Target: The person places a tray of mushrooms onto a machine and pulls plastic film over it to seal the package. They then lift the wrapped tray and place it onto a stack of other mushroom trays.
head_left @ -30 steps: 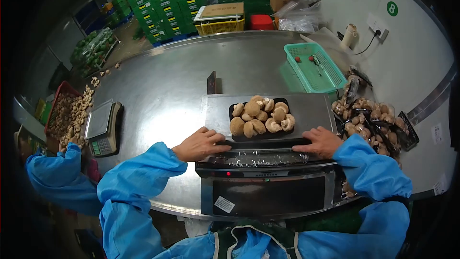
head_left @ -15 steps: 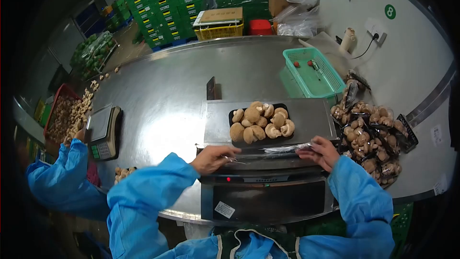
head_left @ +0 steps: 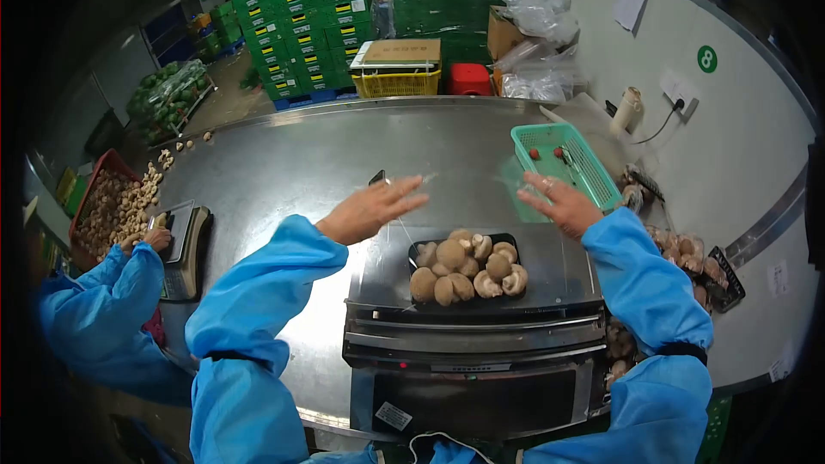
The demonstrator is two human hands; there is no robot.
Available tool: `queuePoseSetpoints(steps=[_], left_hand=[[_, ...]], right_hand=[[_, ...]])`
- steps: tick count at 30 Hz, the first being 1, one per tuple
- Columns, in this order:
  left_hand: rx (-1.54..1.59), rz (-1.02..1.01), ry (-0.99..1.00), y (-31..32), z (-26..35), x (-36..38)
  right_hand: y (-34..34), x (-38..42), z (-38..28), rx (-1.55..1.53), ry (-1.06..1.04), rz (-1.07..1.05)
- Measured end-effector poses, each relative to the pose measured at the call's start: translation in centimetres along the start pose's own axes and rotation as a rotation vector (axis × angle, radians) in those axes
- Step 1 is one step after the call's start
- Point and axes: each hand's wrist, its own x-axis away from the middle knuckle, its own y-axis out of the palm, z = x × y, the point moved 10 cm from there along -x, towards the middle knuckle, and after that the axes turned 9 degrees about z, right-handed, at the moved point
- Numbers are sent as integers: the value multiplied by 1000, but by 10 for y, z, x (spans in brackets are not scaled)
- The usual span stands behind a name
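Clear plastic film [head_left: 434, 177], hard to see, stretches between my two hands above the metal bench. My left hand [head_left: 371, 208] pinches its left side, fingers pointing right. On the other side my right hand [head_left: 563, 204] grips the film, its fingers slightly blurred. Just below and between the hands sits a black tray [head_left: 412, 292] heaped with brown mushrooms [head_left: 450, 253], under the film. The tray rests on the flat top of a film-wrapping machine [head_left: 477, 344] with a small red light.
A mint-green basket [head_left: 593, 174] holding small red items stands beyond my right hand. Wrapped mushroom packs [head_left: 687, 249] pile up at right, partly behind my sleeve. At left, a co-worker's hand [head_left: 156, 239] is by a scale [head_left: 185, 249] and a red crate of mushrooms [head_left: 90, 215].
Both my hands have moved away from my body, from the machine's front edge to past the mushroom tray, drawing the film over it. The view has tilted up slightly.
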Motion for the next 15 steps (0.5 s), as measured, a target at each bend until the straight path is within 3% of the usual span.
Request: queuePoseSetpoints(steps=[2,4,5,8,9,10,12,13,14,15], left_hand=[[-34,-207,-1,58,-15,23],[-4,-299,-219,83,-19,31],[126,-288,-318,87,-18,36],[59,-233,-313,115,-11,52],[68,-313,-347,102,2,47],[44,-222,-225,96,16,50],[204,-61,-322,92,25,62],[202,-58,-319,85,36,60],[669,-55,-633,88,32,69],[1144,-52,-940,94,40,79]], right_hand=[[40,8,2,42,-72,-78],[69,15,5,-17,-4,-129],[81,20,1,-28,-1,-137],[100,34,-11,-236,144,-114],[100,40,-16,-248,199,-101],[99,46,-21,-258,252,-87],[88,60,-39,-324,292,-41],[85,73,-37,-726,552,-20],[84,85,-38,-1128,810,2],[66,83,-45,-1124,812,2]])
